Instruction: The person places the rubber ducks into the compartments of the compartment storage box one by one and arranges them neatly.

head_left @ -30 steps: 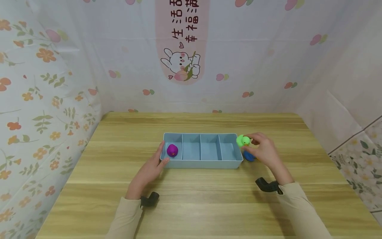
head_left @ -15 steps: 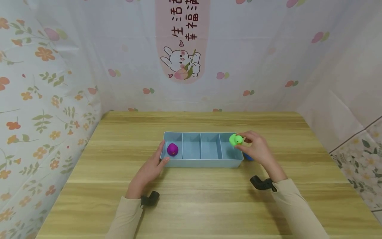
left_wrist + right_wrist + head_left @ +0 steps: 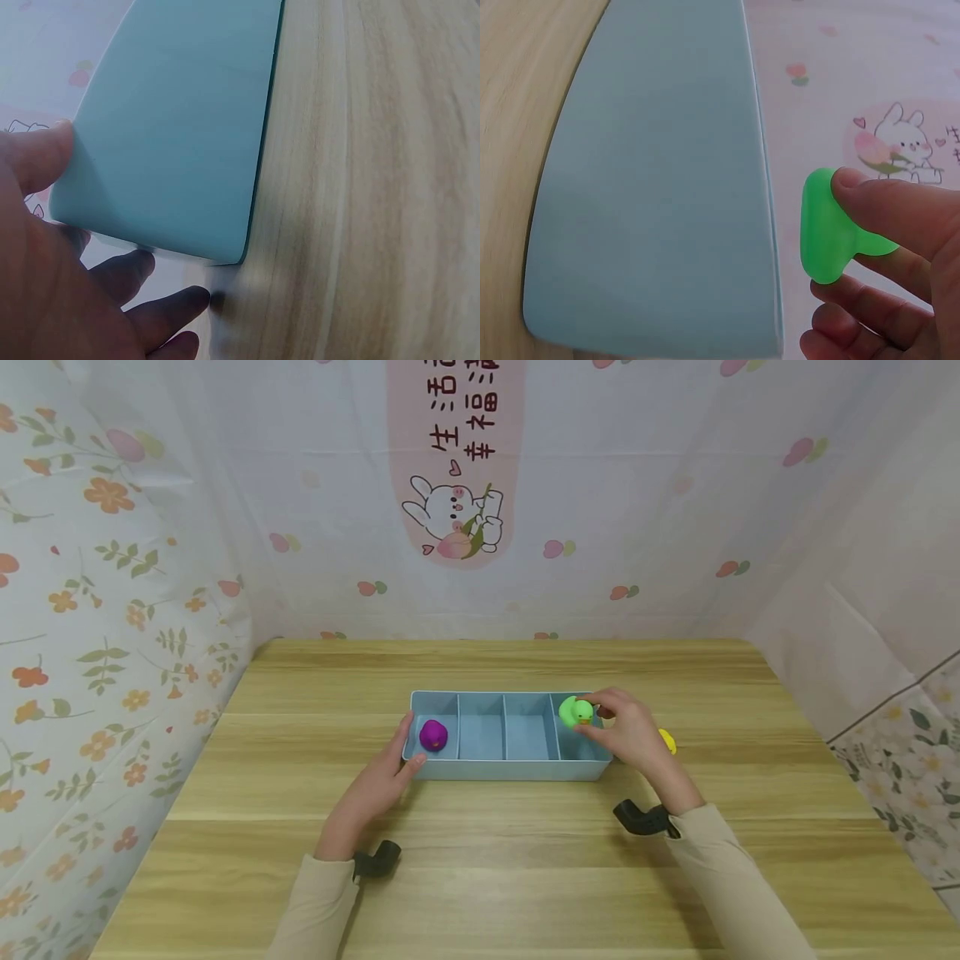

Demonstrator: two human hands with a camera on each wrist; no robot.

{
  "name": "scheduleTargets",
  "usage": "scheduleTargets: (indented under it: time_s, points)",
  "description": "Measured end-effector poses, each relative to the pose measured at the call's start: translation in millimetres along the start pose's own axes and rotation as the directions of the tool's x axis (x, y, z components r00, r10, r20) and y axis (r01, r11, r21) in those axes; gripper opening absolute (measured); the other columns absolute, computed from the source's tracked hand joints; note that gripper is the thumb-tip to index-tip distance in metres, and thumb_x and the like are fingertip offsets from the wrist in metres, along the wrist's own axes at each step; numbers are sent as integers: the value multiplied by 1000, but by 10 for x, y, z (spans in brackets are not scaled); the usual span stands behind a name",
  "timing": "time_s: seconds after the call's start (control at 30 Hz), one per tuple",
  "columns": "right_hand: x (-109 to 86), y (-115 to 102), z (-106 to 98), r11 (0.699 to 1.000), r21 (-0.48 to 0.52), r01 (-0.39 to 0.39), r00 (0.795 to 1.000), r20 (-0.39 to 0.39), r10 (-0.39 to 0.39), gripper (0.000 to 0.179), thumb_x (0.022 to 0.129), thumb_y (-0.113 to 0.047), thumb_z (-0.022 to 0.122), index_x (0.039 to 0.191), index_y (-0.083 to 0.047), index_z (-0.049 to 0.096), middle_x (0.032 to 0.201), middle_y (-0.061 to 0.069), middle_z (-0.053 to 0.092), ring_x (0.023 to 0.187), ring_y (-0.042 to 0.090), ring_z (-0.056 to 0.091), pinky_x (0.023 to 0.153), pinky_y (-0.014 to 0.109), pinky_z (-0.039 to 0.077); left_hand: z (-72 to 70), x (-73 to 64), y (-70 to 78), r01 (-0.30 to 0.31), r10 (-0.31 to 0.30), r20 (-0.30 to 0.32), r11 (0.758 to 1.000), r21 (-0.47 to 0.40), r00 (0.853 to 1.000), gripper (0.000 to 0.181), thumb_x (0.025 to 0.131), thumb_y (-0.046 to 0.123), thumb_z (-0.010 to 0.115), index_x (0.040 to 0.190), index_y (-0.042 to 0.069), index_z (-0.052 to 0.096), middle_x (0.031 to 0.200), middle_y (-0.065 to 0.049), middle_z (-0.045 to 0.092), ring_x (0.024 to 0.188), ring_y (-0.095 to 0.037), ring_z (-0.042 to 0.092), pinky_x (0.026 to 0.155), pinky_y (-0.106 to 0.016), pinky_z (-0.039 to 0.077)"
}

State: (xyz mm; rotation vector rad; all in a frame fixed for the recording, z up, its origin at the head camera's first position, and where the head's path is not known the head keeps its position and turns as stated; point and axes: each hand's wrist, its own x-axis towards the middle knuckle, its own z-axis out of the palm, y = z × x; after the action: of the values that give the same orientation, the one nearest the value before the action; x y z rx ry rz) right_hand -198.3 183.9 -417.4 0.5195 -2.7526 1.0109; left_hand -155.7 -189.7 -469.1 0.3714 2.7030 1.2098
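A pale blue divided box (image 3: 506, 770) lies lengthwise on the table. At its left end, my left hand (image 3: 385, 779) holds the corner. In the left wrist view the thumb (image 3: 46, 154) lies at the rim and the fingers (image 3: 124, 277) are by the end wall. A purple rubber duck (image 3: 432, 736) sits in the leftmost compartment. Over the rightmost compartment, my right hand (image 3: 628, 732) pinches a green rubber duck (image 3: 574, 712) between thumb and fingers. The right wrist view shows this green duck (image 3: 826, 232) above the rim.
Part of a yellow object (image 3: 667, 742) shows on the table behind my right wrist. The wooden table (image 3: 495, 877) extends around the box, with a patterned cloth (image 3: 630, 510) behind it. Both wrists carry black mounts.
My right hand has carried the green duck leftward from beyond the box's right end to over the rightmost compartment. A blue object there is now hidden, and the yellow one shows. The left hand stays.
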Motion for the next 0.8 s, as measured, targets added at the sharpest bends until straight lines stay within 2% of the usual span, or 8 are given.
scheduleTargets:
  time_s: [0.3,0.8]
  points:
    - [66,-91,60,1000,10,8,999,44,-9,39,77,-13,80,113,-5,68,103,10,64,90,32,60,81,49,53,-14,4,11,2,-2,6,1000,5,1000,72,101,41,42,155,18,0,159,-15,16,142,-39,25,114,-55,23]
    - [188,-296,227,997,36,68,993,92,-71,39,75,-13,81,111,-4,68,106,11,65,90,28,61,81,43,55,-28,-9,32,15,-15,22,1000,1,1000,73,101,41,42,155,17,1,159,-16,17,142,-38,25,115,-54,23]
